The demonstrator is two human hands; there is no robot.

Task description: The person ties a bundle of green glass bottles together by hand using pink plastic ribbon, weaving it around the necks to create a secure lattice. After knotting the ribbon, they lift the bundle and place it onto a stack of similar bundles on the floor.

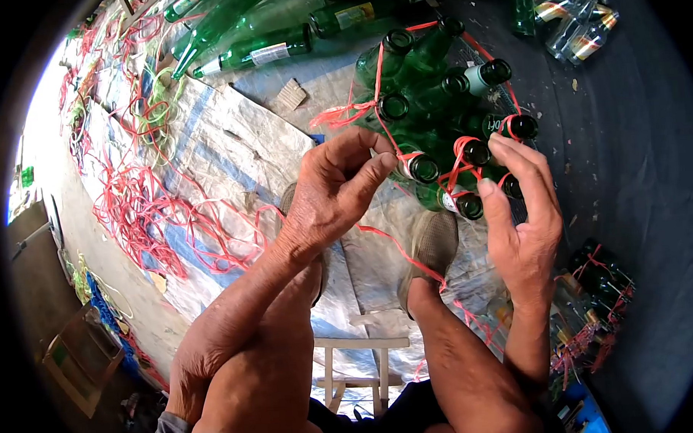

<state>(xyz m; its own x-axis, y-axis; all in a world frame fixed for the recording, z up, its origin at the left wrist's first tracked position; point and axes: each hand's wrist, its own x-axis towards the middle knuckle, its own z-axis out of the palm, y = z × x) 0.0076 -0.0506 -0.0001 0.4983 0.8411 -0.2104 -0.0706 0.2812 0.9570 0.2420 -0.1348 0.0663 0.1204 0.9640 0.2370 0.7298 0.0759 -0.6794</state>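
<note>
A cluster of upright green glass bottles (430, 91) stands in front of me, with red plastic string (379, 70) running round and between the necks. My left hand (338, 182) pinches the string between thumb and forefinger, just left of a bottle mouth (423, 168). At the right side of the cluster is my right hand (526, 222), thumb and fingers apart around the nearest necks. Loops of red string (460, 155) cross the necks between my hands. The lower parts of the bottles are mostly hidden.
Tangled red string (144, 216) covers the woven sheet (259, 124) to the left. More green bottles (272, 51) lie at the back. Clear labelled bottles (580, 25) lie at upper right, and tied bottles (604, 272) at lower right. My shoe (435, 240) is close to the cluster.
</note>
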